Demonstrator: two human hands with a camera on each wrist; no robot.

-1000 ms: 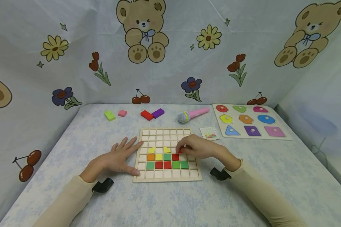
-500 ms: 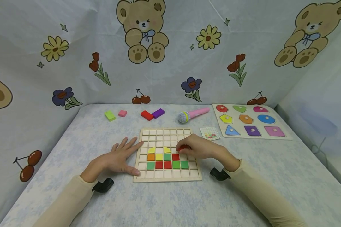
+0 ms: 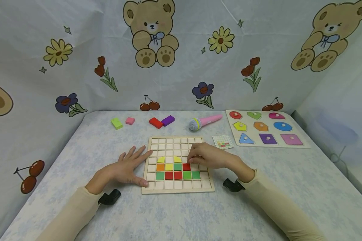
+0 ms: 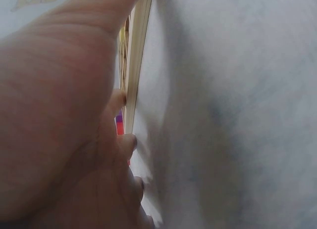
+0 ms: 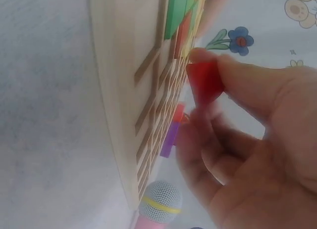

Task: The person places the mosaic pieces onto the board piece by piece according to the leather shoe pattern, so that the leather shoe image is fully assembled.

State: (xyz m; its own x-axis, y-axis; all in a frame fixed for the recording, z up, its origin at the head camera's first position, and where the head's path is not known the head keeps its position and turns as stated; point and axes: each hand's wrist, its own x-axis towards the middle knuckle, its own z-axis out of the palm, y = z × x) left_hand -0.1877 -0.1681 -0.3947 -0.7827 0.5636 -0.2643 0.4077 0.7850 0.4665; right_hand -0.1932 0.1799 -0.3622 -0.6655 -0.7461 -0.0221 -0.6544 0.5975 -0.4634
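Note:
A wooden grid board (image 3: 169, 185) lies on the table, with several coloured tiles in its cells. My left hand (image 3: 125, 169) spreads its fingers along the board's left side, thumb and forefinger touching the edge. Over the right part of the board, my right hand (image 3: 211, 155) pinches a small red block (image 5: 205, 83) between thumb and fingers. In the right wrist view the block looks wedge-shaped, close above the grid; in the head view the fingers hide it. Just below those fingertips sits a square red tile (image 3: 186, 167). Two yellow pieces (image 3: 177, 159) stand in the row above the tiles.
Behind the board lie a green block (image 3: 117, 123), a pink block (image 3: 130, 120), a red block (image 3: 156, 122) and a purple block (image 3: 168, 120). A toy microphone (image 3: 205, 121), a pattern card (image 3: 222, 142) and a shape puzzle (image 3: 266, 134) are to the right.
The red block, partly visible under my right fingers before, is now hidden by them in the head view as the fingers shift slightly. My left hand stays where it was.

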